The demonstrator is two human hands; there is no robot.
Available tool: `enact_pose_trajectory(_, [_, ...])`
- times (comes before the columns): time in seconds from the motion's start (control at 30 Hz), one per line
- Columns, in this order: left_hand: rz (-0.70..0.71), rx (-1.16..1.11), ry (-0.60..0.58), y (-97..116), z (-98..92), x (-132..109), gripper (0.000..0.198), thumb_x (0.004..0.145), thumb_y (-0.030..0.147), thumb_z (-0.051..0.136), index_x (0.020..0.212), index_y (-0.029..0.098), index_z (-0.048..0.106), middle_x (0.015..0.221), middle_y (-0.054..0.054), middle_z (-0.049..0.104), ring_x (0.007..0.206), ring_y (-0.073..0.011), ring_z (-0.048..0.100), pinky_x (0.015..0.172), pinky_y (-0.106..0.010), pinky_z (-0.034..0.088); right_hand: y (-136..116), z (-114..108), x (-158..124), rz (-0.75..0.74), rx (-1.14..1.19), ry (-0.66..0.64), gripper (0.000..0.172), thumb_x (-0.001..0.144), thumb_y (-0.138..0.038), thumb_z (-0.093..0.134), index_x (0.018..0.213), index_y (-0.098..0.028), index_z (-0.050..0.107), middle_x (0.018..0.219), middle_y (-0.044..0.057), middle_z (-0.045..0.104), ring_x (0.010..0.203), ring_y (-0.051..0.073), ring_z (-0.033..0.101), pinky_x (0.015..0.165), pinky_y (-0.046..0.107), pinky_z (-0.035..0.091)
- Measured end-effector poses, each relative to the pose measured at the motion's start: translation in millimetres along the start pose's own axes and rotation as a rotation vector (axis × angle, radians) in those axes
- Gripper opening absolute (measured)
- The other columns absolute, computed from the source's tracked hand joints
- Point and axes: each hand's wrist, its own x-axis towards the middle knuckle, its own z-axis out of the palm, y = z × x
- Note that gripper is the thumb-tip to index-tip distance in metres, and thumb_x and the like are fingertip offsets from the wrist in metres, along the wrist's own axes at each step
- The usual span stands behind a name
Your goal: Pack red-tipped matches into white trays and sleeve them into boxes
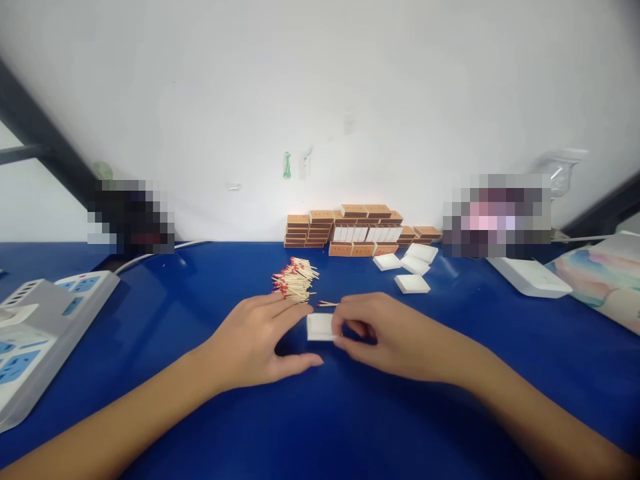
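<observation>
My right hand (390,337) pinches a small white matchbox tray (320,326) that lies on the blue table (330,413). My left hand (257,340) rests just left of the tray with its fingers stretched out, the fingertips reaching the near edge of a pile of red-tipped matches (295,280). One or two loose matches (327,304) lie just behind the tray.
Stacked brown matchboxes (350,230) stand against the white wall, with white trays among them. Three more white trays (411,267) lie to their right front. A grey power strip (35,330) sits at the left edge. A white flat box (530,275) and a coloured pad (600,280) lie at the right.
</observation>
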Motion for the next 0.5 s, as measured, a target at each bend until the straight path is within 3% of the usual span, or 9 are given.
enact_pose_trajectory(0.13, [-0.036, -0.039, -0.119, 2, 5.0, -1, 0.039, 0.090, 0.052, 0.069, 0.112, 0.019, 0.069, 0.091, -0.005, 0.074, 0.081, -0.0237, 0.070, 0.071, -0.037, 0.054, 12, 9, 5, 0.060, 0.092, 0.000, 0.009, 0.092, -0.033, 0.067, 0.092, -0.024, 0.068, 0.071, -0.003, 0.054, 0.063, 0.013, 0.049, 0.057, 0.027, 0.036])
enact_pose_trajectory(0.2, [-0.047, -0.051, -0.145, 2, 6.1, -1, 0.031, 0.091, 0.047, 0.068, 0.105, 0.020, 0.070, 0.084, -0.003, 0.071, 0.076, -0.0221, 0.067, 0.066, -0.036, 0.052, 25, 12, 9, 0.119, 0.088, 0.094, 0.016, 0.094, -0.038, 0.065, 0.100, -0.024, 0.069, 0.074, -0.002, 0.056, 0.063, 0.013, 0.050, 0.057, 0.027, 0.038])
enact_pose_trajectory(0.3, [-0.066, -0.053, -0.145, 2, 6.0, 0, 0.030, 0.090, 0.044, 0.068, 0.107, 0.020, 0.070, 0.086, -0.003, 0.072, 0.077, -0.0216, 0.067, 0.068, -0.035, 0.051, 42, 17, 15, 0.171, -0.032, 0.202, 0.018, 0.096, -0.039, 0.064, 0.096, -0.022, 0.067, 0.081, 0.000, 0.060, 0.068, 0.014, 0.052, 0.061, 0.028, 0.039])
enact_pose_trajectory(0.5, [-0.149, -0.068, -0.218, 3, 4.0, -1, 0.031, 0.089, 0.047, 0.069, 0.106, 0.021, 0.070, 0.093, -0.003, 0.074, 0.085, -0.0222, 0.069, 0.073, -0.034, 0.052, 44, 20, 19, 0.196, -0.156, 0.139, 0.014, 0.101, -0.025, 0.057, 0.090, -0.019, 0.061, 0.092, 0.004, 0.062, 0.078, 0.017, 0.056, 0.069, 0.030, 0.042])
